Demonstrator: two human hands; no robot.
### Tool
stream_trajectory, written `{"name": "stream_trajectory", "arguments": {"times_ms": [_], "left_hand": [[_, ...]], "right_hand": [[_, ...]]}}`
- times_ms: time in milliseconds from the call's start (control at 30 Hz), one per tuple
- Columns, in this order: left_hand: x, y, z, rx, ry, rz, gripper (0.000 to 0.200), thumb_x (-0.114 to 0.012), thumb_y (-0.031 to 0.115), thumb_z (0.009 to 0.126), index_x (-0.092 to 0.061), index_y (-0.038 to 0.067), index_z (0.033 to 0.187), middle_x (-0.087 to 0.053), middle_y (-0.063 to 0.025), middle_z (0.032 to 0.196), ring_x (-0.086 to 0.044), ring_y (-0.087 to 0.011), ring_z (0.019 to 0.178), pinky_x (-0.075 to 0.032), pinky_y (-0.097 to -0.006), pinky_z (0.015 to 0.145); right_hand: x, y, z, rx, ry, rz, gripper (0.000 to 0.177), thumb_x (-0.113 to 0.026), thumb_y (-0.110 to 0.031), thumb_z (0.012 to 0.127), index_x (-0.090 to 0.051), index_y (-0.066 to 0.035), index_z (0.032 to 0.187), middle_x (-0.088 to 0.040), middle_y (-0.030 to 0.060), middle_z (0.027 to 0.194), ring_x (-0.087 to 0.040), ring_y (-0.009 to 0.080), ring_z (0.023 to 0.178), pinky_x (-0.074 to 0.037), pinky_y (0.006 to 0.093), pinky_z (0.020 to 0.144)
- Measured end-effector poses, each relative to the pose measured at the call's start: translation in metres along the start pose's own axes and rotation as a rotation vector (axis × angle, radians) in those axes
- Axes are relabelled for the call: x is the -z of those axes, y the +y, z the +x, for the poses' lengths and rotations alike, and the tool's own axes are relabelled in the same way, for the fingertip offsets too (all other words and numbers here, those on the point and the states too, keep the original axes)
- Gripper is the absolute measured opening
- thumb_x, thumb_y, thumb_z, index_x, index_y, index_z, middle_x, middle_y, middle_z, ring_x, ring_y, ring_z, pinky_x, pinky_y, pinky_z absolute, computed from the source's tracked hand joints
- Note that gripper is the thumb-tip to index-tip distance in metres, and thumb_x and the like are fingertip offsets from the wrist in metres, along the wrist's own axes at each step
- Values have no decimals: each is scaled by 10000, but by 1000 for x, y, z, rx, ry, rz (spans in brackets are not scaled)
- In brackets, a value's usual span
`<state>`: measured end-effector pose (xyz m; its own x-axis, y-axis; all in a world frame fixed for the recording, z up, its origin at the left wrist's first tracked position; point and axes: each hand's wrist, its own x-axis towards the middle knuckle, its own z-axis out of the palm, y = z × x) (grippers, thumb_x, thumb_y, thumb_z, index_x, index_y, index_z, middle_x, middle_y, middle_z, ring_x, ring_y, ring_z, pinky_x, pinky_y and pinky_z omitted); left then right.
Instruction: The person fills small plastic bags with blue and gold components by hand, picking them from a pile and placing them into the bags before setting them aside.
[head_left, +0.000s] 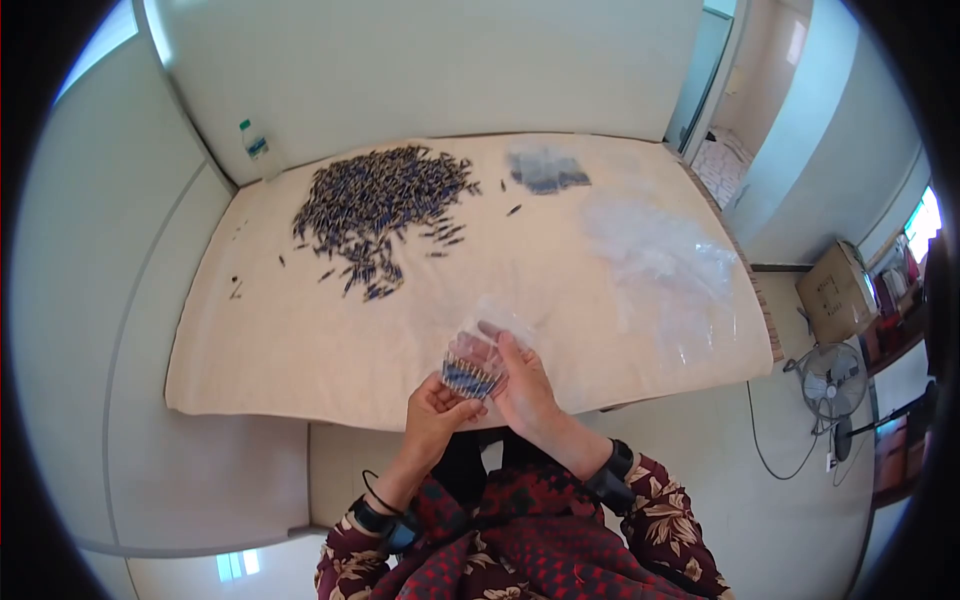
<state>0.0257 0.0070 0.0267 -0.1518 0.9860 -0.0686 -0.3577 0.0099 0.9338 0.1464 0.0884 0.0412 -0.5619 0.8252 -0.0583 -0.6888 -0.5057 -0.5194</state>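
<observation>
Over the near edge of the table, both hands hold a clear plastic bag [470, 376] containing a row of small dark blue pieces with gold-coloured ends. My left hand [432, 415] pinches its lower left side. My right hand [527, 388] grips the right side, thumb in front and fingers partly hidden behind the film. Farther off, a large heap of the same small pieces [385, 200] spreads across the left half of the table. To its right lie filled clear bags [548, 173], with a couple of loose pieces nearby. Their exact kind is too small to tell.
A cream cloth [280, 355] covers the table. Clear plastic bags [665, 265] lie spread on its right side. A water bottle [257, 150] stands at the back left corner. Right of the table are a fan [832, 382] with a cable and a cardboard box [836, 292].
</observation>
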Motion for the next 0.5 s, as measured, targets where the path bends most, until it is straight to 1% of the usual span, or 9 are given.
{"name": "stream_trajectory", "arguments": {"times_ms": [67,133,200,267,300,333,433,467,500], "left_hand": [[5,-3,2,-23,-7,7,302,-647,-52,816,-531,-3,1091,-657,-117,1008,-664,-177,849,-537,-266,682],[12,-9,7,-14,-15,5,298,-635,-43,828,-530,-6,1104,-658,-107,976,-656,-159,824,-529,-259,674],[13,-12,7,-15,-24,1,296,-629,-39,834,-530,-7,1111,-658,-102,960,-652,-151,812,-525,-255,670],[12,-9,5,-159,146,181,269,-606,-28,850,-534,-11,1108,-652,-86,907,-633,-139,750,-512,-248,639],[13,-9,4,-231,233,269,256,-595,-23,858,-535,-13,1107,-648,-77,881,-624,-133,719,-506,-245,624],[17,-10,2,-238,228,267,256,-595,-23,858,-535,-13,1107,-648,-77,881,-624,-133,719,-506,-245,624],[39,-19,-4,-426,290,499,220,-587,-9,865,-546,-20,1082,-624,-51,803,-592,-109,673,-484,-221,605],[41,-22,-3,-435,288,490,220,-587,-9,865,-546,-20,1082,-624,-51,803,-592,-109,673,-484,-221,605],[42,-24,-2,-439,303,524,191,-588,-9,862,-561,-19,1051,-617,-46,788,-584,-103,668,-475,-216,599]], "right_hand": [[1,0,-3,-5,-36,-10,418,-421,-273,1007,-417,23,1302,-598,183,1169,-607,272,1068,-528,410,893],[2,-7,2,2,-59,-23,412,-422,-271,1007,-424,23,1296,-600,183,1168,-609,267,1064,-528,405,896],[3,-17,9,22,-28,-90,411,-427,-275,1006,-449,33,1277,-611,183,1156,-620,256,1046,-524,394,900],[7,-33,22,35,-18,-129,411,-429,-277,1005,-462,38,1267,-616,182,1149,-625,250,1036,-522,389,902],[10,-50,36,89,-33,-247,409,-444,-273,999,-469,47,1253,-613,186,1149,-623,263,1042,-517,395,910],[14,-67,53,144,-46,-363,407,-459,-270,993,-475,55,1239,-610,190,1148,-622,276,1048,-512,401,919],[33,-123,111,233,19,-544,370,-501,-262,977,-552,69,1133,-649,168,1050,-666,242,926,-550,352,828],[45,-142,134,271,45,-608,354,-506,-256,974,-571,67,1102,-659,160,1016,-674,230,893,-561,339,795],[59,-162,160,304,66,-663,325,-523,-241,962,-598,62,1056,-671,149,951,-675,215,810,-558,318,729]]}}
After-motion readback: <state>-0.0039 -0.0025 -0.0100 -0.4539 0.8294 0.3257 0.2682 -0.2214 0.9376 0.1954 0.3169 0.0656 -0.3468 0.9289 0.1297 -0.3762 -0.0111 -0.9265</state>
